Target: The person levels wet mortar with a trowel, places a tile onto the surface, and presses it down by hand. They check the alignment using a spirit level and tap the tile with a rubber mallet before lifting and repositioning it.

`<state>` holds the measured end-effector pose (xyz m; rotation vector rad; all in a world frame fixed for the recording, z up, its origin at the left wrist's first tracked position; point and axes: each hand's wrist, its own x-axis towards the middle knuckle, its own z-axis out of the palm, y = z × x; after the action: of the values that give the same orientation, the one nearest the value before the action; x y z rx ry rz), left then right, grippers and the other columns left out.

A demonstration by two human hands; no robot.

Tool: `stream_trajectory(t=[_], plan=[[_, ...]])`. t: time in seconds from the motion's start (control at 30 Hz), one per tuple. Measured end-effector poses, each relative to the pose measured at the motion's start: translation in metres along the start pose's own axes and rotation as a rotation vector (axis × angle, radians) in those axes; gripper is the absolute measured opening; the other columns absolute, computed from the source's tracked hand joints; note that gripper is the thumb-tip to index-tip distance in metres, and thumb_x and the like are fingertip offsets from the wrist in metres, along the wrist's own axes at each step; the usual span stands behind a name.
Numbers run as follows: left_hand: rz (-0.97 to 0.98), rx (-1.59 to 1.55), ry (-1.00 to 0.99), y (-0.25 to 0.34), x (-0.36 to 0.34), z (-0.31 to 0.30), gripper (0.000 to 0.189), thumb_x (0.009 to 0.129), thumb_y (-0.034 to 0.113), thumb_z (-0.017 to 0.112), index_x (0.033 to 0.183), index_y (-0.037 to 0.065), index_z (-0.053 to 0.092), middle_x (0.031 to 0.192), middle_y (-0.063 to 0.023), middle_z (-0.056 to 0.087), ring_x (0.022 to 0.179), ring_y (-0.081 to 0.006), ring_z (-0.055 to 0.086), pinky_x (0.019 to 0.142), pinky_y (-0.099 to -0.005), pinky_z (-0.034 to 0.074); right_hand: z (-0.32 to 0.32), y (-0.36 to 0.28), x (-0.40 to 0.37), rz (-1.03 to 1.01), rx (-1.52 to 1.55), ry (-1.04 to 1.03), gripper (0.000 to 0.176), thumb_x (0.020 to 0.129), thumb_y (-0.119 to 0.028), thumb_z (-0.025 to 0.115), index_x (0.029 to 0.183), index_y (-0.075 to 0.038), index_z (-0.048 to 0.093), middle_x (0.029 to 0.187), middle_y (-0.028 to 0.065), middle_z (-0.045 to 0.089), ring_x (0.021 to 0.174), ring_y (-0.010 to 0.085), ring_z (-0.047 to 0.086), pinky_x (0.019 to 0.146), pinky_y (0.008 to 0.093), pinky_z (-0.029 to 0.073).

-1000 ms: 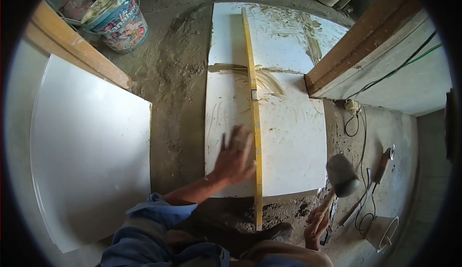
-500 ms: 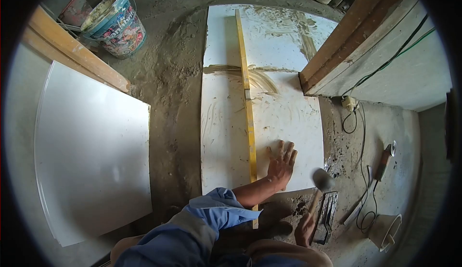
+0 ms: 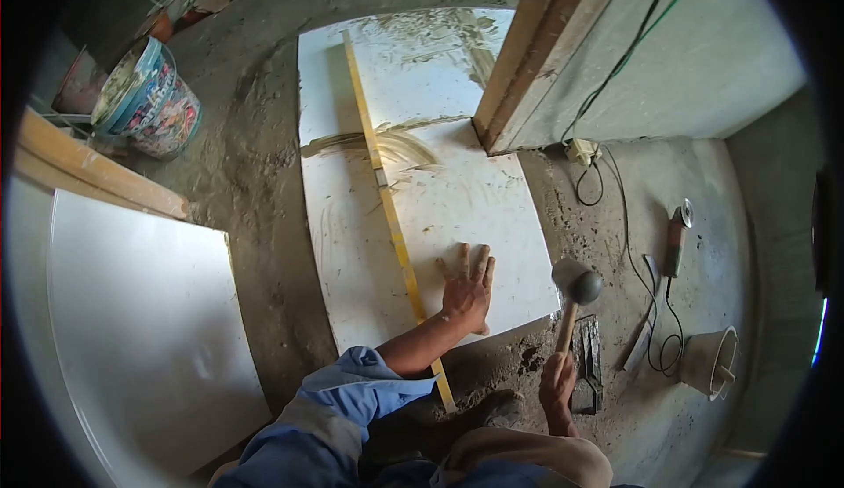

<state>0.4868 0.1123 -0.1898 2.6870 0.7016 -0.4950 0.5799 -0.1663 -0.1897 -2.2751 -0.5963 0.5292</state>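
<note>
My left hand (image 3: 467, 294) lies flat with fingers spread on a large white tile (image 3: 470, 215) near its front edge. My forearm crosses a long yellow spirit level (image 3: 391, 215) that runs lengthwise over this tile and the mud-smeared tile (image 3: 413, 70) beyond it. In my right hand (image 3: 556, 382) is a rubber mallet (image 3: 584, 287), gripped by its wooden handle, head up near the tile's right front corner. A dark, mortar-caked trowel-like tool (image 3: 587, 365) lies on the floor right beside that hand.
A stack of white tiles (image 3: 145, 312) stands at left. A paint-style bucket (image 3: 154, 101) sits behind it. On the right are an angle grinder (image 3: 676, 240) with its cord, a metal strip (image 3: 643, 316), a small bucket (image 3: 708, 360) and a wooden door frame (image 3: 536, 57).
The view has shifted, so the scene sits further left. The mallet and my right hand are raised a little. My left hand stays pressed on the tile.
</note>
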Motion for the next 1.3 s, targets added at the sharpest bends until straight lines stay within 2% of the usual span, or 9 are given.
stream_trajectory(t=[0.07, 0.33, 0.4, 0.43, 0.57, 0.7, 0.83, 1.2, 1.3], plan=[[0.012, 0.074, -0.026, 0.001, -0.002, -0.002, 0.144, 0.052, 0.066, 0.086, 0.159, 0.003, 0.014, 0.168, -0.0161, 0.006, 0.151, -0.0481, 0.010, 0.104, -0.0816, 0.023, -0.010, -0.037, 0.011, -0.102, 0.176, 0.033, 0.065, 0.101, -0.065, 0.035, 0.087, -0.003, 0.049, 0.060, 0.0029, 0.046, 0.049, 0.0118, 0.043, 0.044, 0.0304, 0.034], [-0.088, -0.043, 0.079, -0.014, 0.033, -0.029, 0.141, 0.054, 0.074, 0.080, 0.159, 0.005, 0.016, 0.168, -0.0116, 0.010, 0.152, -0.0442, 0.009, 0.104, -0.0824, 0.022, 0.000, -0.052, 0.050, -0.352, 0.412, 0.102, 0.053, 0.106, -0.055, 0.035, 0.086, -0.008, 0.049, 0.061, 0.0008, 0.047, 0.048, 0.0099, 0.043, 0.041, 0.0279, 0.033], [-0.137, -0.054, 0.114, -0.017, 0.044, -0.035, 0.144, 0.050, 0.073, 0.082, 0.159, 0.005, 0.018, 0.168, -0.0115, 0.012, 0.152, -0.0444, 0.009, 0.104, -0.0826, 0.023, 0.016, -0.036, 0.065, -0.175, -0.085, 0.040, 0.052, 0.106, -0.053, 0.034, 0.085, -0.007, 0.048, 0.060, 0.0000, 0.046, 0.050, 0.0090, 0.045, 0.043, 0.0274, 0.034], [-0.142, -0.065, 0.118, -0.019, 0.052, -0.035, 0.145, 0.048, 0.073, 0.084, 0.158, 0.004, 0.020, 0.167, -0.0118, 0.012, 0.152, -0.0448, 0.009, 0.104, -0.0825, 0.024, 0.022, -0.008, 0.077, -0.068, -0.364, -0.114, 0.048, 0.106, -0.045, 0.039, 0.095, 0.002, 0.045, 0.062, 0.0179, 0.052, 0.049, 0.0354, 0.050, 0.050, 0.0464, 0.042], [-0.138, -0.090, 0.092, -0.022, 0.059, -0.035, 0.146, 0.047, 0.071, 0.085, 0.158, 0.003, 0.018, 0.167, -0.0126, 0.011, 0.152, -0.0453, 0.009, 0.103, -0.0825, 0.025, 0.015, -0.059, 0.066, -0.238, 0.191, 0.047, 0.041, 0.106, -0.039, 0.039, 0.099, 0.001, 0.046, 0.068, 0.0274, 0.059, 0.058, 0.0478, 0.057, 0.053, 0.0522, 0.041], [-0.153, -0.059, 0.058, -0.020, 0.062, -0.041, 0.146, 0.049, 0.070, 0.085, 0.159, 0.003, 0.015, 0.168, -0.0134, 0.008, 0.152, -0.0457, 0.009, 0.104, -0.0814, 0.026, 0.032, -0.016, 0.089, -0.197, -0.328, -0.132, 0.047, 0.105, -0.044, 0.039, 0.096, 0.001, 0.046, 0.059, 0.0167, 0.050, 0.050, 0.0361, 0.051, 0.049, 0.0457, 0.038], [-0.161, -0.039, 0.026, -0.017, 0.061, -0.044, 0.146, 0.052, 0.071, 0.084, 0.159, 0.003, 0.013, 0.168, -0.0134, 0.007, 0.152, -0.0454, 0.007, 0.105, -0.0799, 0.026, 0.023, -0.065, 0.078, -0.212, 0.146, 0.011, 0.040, 0.106, -0.037, 0.041, 0.096, 0.001, 0.048, 0.070, 0.0296, 0.060, 0.065, 0.0521, 0.058, 0.055, 0.0550, 0.043], [-0.156, -0.014, 0.007, -0.015, 0.065, -0.047, 0.148, 0.051, 0.071, 0.084, 0.159, 0.001, 0.012, 0.168, -0.0138, 0.006, 0.152, -0.0458, 0.007, 0.105, -0.0794, 0.027, 0.032, -0.025, 0.095, -0.148, -0.305, -0.140, 0.041, 0.105, -0.038, 0.043, 0.095, 0.001, 0.046, 0.063, 0.0241, 0.055, 0.053, 0.0416, 0.054, 0.049, 0.0485, 0.039], [-0.161, -0.035, 0.005, -0.018, 0.066, -0.048, 0.148, 0.050, 0.070, 0.085, 0.159, 0.001, 0.012, 0.168, -0.0138, 0.005, 0.152, -0.0463, 0.007, 0.105, -0.0795, 0.027, 0.026, -0.048, 0.086, -0.164, 0.052, -0.024, 0.035, 0.106, -0.033, 0.043, 0.097, 0.001, 0.045, 0.067, 0.0269, 0.056, 0.058, 0.0459, 0.056, 0.050, 0.0516, 0.040]])
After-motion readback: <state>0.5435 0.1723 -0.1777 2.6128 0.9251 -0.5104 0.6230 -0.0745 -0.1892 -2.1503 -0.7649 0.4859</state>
